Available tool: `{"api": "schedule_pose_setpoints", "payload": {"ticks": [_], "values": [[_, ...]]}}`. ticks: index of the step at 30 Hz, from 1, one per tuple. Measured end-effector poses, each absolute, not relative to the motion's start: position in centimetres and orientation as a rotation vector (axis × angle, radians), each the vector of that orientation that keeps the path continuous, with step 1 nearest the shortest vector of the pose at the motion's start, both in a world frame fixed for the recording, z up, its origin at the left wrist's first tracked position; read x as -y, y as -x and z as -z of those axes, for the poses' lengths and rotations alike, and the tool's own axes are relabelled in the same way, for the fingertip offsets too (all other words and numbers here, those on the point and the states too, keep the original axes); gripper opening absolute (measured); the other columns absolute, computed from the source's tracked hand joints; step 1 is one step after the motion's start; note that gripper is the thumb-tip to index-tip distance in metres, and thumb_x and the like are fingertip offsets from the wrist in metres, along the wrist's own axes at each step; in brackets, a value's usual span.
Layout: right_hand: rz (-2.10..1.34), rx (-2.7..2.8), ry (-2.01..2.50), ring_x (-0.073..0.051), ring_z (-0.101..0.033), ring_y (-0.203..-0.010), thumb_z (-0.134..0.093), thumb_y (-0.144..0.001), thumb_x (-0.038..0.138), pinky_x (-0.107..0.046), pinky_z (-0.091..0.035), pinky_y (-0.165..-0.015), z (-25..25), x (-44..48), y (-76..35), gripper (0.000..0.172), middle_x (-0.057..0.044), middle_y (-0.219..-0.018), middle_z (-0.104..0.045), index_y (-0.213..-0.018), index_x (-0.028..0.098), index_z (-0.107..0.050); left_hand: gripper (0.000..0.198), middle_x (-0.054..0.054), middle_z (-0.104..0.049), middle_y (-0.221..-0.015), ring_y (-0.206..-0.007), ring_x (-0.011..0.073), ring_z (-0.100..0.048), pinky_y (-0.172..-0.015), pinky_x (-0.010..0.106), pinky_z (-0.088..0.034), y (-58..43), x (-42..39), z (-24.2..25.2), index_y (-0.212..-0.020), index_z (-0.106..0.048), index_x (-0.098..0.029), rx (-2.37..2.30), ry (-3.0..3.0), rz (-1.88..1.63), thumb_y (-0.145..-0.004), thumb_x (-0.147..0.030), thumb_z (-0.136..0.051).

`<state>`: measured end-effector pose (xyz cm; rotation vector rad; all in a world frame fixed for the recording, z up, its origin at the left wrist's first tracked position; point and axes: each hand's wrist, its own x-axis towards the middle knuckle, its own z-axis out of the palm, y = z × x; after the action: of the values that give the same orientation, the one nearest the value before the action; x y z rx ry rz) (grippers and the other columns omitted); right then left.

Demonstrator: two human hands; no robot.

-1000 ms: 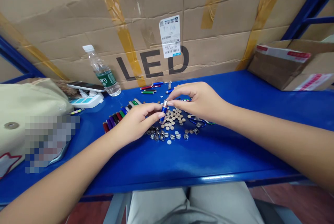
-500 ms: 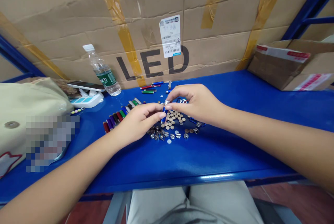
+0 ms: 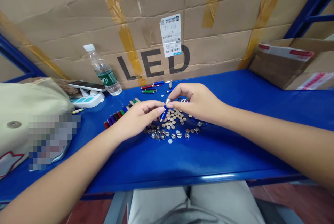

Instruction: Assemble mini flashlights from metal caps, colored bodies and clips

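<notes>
A small blue metal tube with a silver end, likely a mini flashlight body (image 3: 164,111), stands tilted between my hands. My right hand (image 3: 194,102) pinches its silver upper end, and the fingertips of my left hand (image 3: 139,117) press against its blue side. Below them lie several flat round button cells (image 3: 175,117) and a cluster of silver metal caps (image 3: 156,134). Several coloured tubes (image 3: 120,115) lie in a slanted row left of my left hand. A blue carabiner clip (image 3: 198,123) lies just below my right hand.
Further coloured tubes (image 3: 152,86) lie at the back of the blue metal table (image 3: 208,157). At the back left are a water bottle (image 3: 103,72), a phone (image 3: 83,85) and a power strip (image 3: 88,101). A beige bag (image 3: 33,100) lies left; a cardboard box (image 3: 284,65) stands right.
My right hand has drawn closer to the tube, and the tube now leans more. My view has shifted slightly.
</notes>
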<state>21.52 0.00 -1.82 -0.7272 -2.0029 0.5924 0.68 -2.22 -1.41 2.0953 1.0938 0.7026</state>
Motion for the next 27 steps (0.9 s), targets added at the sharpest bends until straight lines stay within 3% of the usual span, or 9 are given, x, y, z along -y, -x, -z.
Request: {"api": "schedule_pose_setpoints", "payload": {"ticks": [7,12,27], "values": [[-0.677,1.971,0.730,-0.019,-0.064,-0.076,-0.071,-0.071,0.040,-0.035,-0.049,-0.073,1.93,-0.02,-21.44,0.024,-0.005,-0.080,-0.070,-0.075,0.017,-0.066,0.033,0.004,-0.070,-0.090,-0.083,0.0167,-0.062,-0.077,0.028,-0.049,-0.79,2.33,1.39,-0.102,-0.068,-0.017,-1.060,-2.128,-0.701,-0.086,-0.042,-0.055],[-0.712,1.969,0.760,-0.019,-0.063,-0.076,-0.071,-0.069,0.044,-0.035,-0.049,-0.072,1.85,0.10,-21.44,0.027,-0.005,-0.079,-0.069,-0.072,0.017,-0.065,0.036,0.005,-0.070,-0.093,-0.084,0.0176,-0.063,-0.078,0.029,-0.050,-0.72,2.38,1.58,-0.109,-0.066,-0.017,-1.070,-2.169,-0.703,-0.087,-0.042,-0.054],[-0.754,2.110,0.751,-0.016,-0.062,-0.071,-0.069,-0.072,0.039,-0.032,-0.048,-0.067,1.09,-0.12,-21.96,0.023,-0.004,-0.077,-0.068,-0.068,0.017,-0.062,0.032,0.003,-0.071,-0.095,-0.085,0.0170,-0.063,-0.079,0.027,-0.049,-0.95,2.76,1.55,-0.107,-0.068,-0.017,-1.080,-2.329,-0.723,-0.088,-0.038,-0.053]]}}
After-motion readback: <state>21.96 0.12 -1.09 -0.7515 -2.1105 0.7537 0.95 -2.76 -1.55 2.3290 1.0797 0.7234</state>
